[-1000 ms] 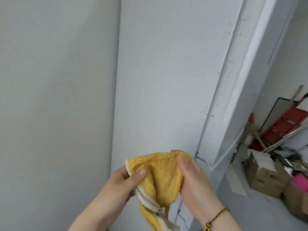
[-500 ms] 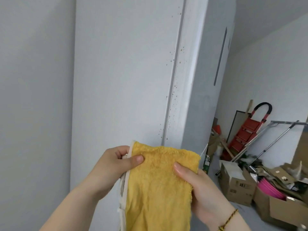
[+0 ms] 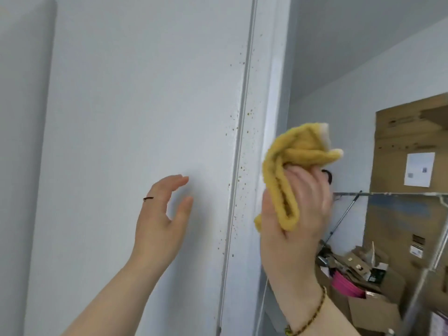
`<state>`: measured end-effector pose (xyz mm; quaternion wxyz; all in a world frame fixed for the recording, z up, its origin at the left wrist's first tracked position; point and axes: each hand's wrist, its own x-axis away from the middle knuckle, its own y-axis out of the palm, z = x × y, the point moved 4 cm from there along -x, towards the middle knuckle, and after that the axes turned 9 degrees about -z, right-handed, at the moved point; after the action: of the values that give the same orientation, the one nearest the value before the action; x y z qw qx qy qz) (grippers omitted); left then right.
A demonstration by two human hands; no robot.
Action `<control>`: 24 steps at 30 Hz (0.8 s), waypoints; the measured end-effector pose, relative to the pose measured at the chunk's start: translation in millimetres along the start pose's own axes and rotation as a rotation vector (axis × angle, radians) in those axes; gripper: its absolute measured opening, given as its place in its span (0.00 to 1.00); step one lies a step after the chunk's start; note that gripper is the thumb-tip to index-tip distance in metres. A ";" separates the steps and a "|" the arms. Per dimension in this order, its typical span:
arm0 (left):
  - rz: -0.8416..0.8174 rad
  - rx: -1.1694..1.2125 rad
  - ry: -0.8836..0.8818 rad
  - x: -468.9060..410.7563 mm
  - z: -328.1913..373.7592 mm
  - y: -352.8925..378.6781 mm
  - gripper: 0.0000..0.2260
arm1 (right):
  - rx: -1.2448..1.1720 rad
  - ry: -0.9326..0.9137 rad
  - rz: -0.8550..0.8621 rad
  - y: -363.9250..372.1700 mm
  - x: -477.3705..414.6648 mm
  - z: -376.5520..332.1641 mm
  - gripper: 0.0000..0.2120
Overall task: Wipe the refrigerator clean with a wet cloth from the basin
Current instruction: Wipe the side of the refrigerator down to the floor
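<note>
I'm gripping the bunched cloth (image 3: 291, 170) in my right hand (image 3: 293, 226); it's looking soft, limp, probably drippy. My left hand (image 3: 162, 221) is hovering open-fingered by the fridge (image 3: 135, 105).

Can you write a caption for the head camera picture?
Right hand lifts a yellow cloth to the speckled fridge; left hand open.

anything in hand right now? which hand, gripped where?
Right hand grips the bunched yellow cloth at its lower folds. Left hand holds nothing.
</note>
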<state>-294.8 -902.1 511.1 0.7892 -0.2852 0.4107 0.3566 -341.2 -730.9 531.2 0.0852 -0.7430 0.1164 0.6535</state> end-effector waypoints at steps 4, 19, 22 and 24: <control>-0.025 -0.155 0.176 -29.8 -22.5 -9.6 0.22 | 0.530 -0.094 -0.278 47.6 -0.9 5.2 0.28; 0.222 -0.513 0.478 -81.9 -45.7 13.9 0.24 | 1.108 -0.370 -0.237 67.5 -65.1 7.6 0.21; 0.240 -0.552 0.507 -81.2 -45.1 11.8 0.22 | 1.109 -0.313 -0.184 71.2 -106.7 1.7 0.22; 0.241 -0.559 0.496 -81.9 -45.1 12.1 0.22 | 1.123 -0.306 -0.159 73.5 -107.2 -1.2 0.22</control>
<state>-358.0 -955.5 556.4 0.5104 -0.5164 0.5065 0.4650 -373.7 -795.1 639.5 0.5305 -0.4878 0.3753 0.5829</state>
